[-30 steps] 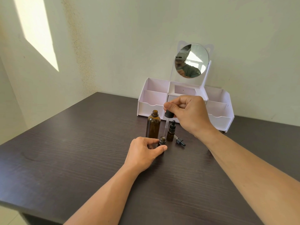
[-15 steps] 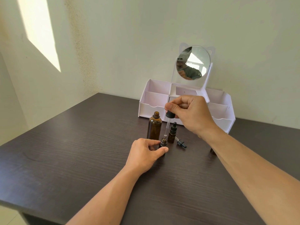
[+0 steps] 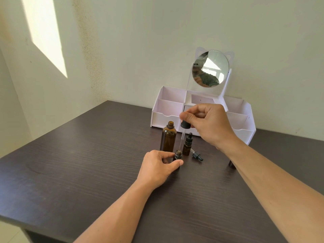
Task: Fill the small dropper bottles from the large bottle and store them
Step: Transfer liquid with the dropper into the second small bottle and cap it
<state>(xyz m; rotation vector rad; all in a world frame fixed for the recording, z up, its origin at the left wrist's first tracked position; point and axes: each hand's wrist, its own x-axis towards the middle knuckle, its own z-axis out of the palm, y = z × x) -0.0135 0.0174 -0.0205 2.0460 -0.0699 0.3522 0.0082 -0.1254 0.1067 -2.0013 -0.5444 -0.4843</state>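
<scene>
The large amber bottle [image 3: 168, 137] stands uncapped on the dark table [image 3: 87, 163]. In front of it my left hand [image 3: 157, 168] grips an open small amber bottle [image 3: 178, 154] between thumb and fingers. My right hand [image 3: 208, 124] pinches the black bulb of a long glass dropper [image 3: 184, 130]; its tube points down at the small bottle's mouth. A second small bottle [image 3: 187, 144] with its dropper cap on stands just right of the tube. A loose small dropper cap [image 3: 197, 155] lies on the table beside it.
A white desk organiser [image 3: 168, 109] with open compartments, a drawer and a round mirror [image 3: 210, 68] stands at the back against the wall. A dark object [image 3: 231, 163] shows partly behind my right forearm. The table's front edge runs at the lower left.
The view shifted slightly. My right hand keeps the long dropper above the small bottle, and my left hand keeps its hold on that bottle.
</scene>
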